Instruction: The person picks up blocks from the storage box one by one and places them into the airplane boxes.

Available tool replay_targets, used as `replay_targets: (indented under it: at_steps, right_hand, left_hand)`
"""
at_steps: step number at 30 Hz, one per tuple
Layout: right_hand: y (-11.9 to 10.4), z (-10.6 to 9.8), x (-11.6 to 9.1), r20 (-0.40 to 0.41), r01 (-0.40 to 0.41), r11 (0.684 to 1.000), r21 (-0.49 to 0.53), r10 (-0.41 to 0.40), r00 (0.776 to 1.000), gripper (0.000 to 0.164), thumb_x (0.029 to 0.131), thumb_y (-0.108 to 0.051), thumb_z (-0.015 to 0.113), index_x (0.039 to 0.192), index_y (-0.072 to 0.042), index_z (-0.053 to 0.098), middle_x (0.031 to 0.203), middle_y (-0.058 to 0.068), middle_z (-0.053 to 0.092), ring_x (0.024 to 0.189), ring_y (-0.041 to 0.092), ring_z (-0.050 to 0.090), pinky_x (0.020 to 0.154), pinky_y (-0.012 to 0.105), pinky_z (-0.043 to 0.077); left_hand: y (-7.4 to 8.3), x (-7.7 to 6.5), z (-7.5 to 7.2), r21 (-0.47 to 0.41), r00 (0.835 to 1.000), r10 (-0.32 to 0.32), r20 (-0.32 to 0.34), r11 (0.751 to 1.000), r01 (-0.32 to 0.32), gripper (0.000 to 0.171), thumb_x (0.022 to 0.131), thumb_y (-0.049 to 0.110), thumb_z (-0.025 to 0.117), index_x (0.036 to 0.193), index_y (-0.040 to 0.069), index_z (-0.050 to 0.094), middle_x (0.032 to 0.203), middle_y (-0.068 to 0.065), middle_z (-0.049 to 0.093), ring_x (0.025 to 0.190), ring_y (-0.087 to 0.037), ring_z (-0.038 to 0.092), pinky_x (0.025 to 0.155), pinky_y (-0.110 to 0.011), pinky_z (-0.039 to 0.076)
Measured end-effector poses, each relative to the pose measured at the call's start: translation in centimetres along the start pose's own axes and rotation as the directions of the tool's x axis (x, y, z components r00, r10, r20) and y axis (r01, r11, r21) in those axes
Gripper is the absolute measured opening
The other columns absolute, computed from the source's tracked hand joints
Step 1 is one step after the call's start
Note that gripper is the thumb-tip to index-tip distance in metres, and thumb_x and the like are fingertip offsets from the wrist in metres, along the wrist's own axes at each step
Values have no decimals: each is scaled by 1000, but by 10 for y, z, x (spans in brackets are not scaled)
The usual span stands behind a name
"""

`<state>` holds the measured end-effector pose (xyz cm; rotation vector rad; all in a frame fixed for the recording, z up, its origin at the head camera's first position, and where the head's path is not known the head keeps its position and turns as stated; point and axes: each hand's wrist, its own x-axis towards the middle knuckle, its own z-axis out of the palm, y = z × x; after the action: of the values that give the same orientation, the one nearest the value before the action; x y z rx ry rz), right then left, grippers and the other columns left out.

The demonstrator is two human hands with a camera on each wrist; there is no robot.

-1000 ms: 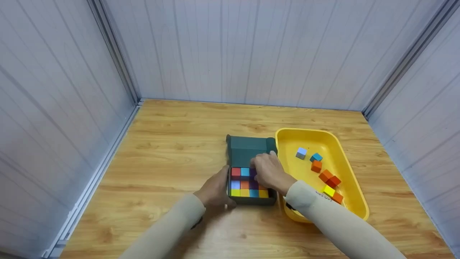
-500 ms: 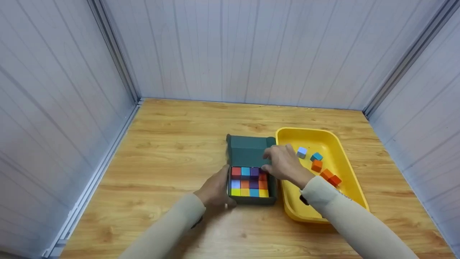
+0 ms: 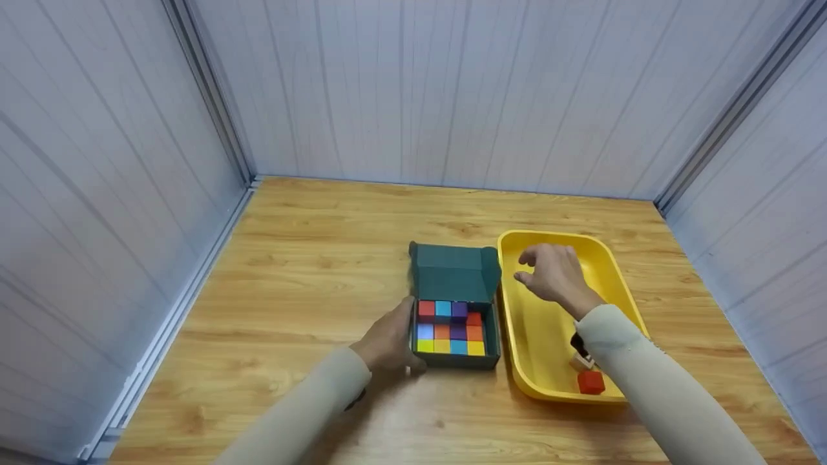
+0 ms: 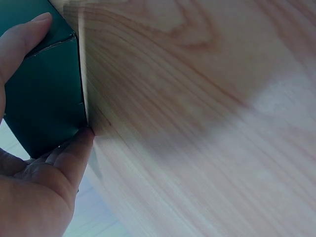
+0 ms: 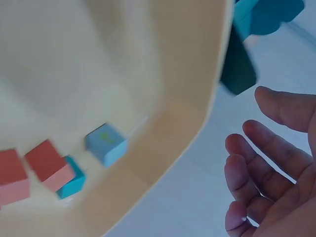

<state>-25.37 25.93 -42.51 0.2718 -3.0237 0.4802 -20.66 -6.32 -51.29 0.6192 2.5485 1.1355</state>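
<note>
My left hand [image 3: 387, 339] holds the left side of a dark green box [image 3: 457, 363] with a raised lid [image 3: 452, 283]. In the left wrist view the thumb [image 4: 34, 33] lies on one face and the fingers [image 4: 74, 160] on another. Coloured cubes [image 3: 442, 331] fill the box in rows; the back right one sits lower than its row. Nothing shows in my right hand [image 3: 557, 271], held over the yellow tray [image 3: 539, 329] with fingers apart and loosely bent. The right wrist view shows a light blue cube [image 5: 106, 144], red cubes [image 5: 49, 165] and a teal cube [image 5: 73, 181] in the tray.
A red cube [image 3: 590, 382] and a whitish cube [image 3: 581, 361] lie at the tray's near end, partly behind the right sleeve [image 3: 652, 374]. The tray stands close to the box's right side. Panel walls [image 3: 413, 97] bound the wooden table [image 3: 310, 258] at the back and sides.
My right hand has left the box and moved right over the tray, its fingers spreading. A red-orange cube now shows in the box's back right corner. My left hand stays on the box.
</note>
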Motion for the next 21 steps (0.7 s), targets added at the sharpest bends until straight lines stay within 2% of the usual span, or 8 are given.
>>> replay_targets:
  at_steps: [5,10,14,21]
  right_hand:
    - [24,3,5,21,-61,998,-15,61,998,35,91,-23,78,117,0,74,117,19,72,106,39,63,106,60,34]
    - [42,7,8,59,-106,991,-80,111,992,43,91,-23,77,125,1,70,126,22,68,109,44,60,94,56,35]
    - [54,11,10,51,-110,987,-120,117,992,47,91,-26,78,127,2,69,124,23,68,107,46,55,88,54,34]
    - [69,17,11,54,-131,984,-124,139,989,43,90,-21,78,124,4,70,124,25,67,108,47,51,92,57,34]
  left_hand:
    - [1,0,1,-5,1000,-1,5,1000,1,114,60,12,100,151,15,31,136,-2,57,122,-23,54,113,-45,41]
    - [1,0,1,-11,999,-35,18,999,35,116,62,13,100,153,19,29,140,0,54,124,-20,52,115,-44,39]
    - [1,1,0,-10,999,-44,15,999,44,115,62,13,100,152,20,30,139,1,54,124,-20,51,115,-44,39]
    - [1,1,0,-4,999,-31,7,1000,31,114,61,12,100,151,18,32,139,-1,54,125,-20,52,115,-44,38]
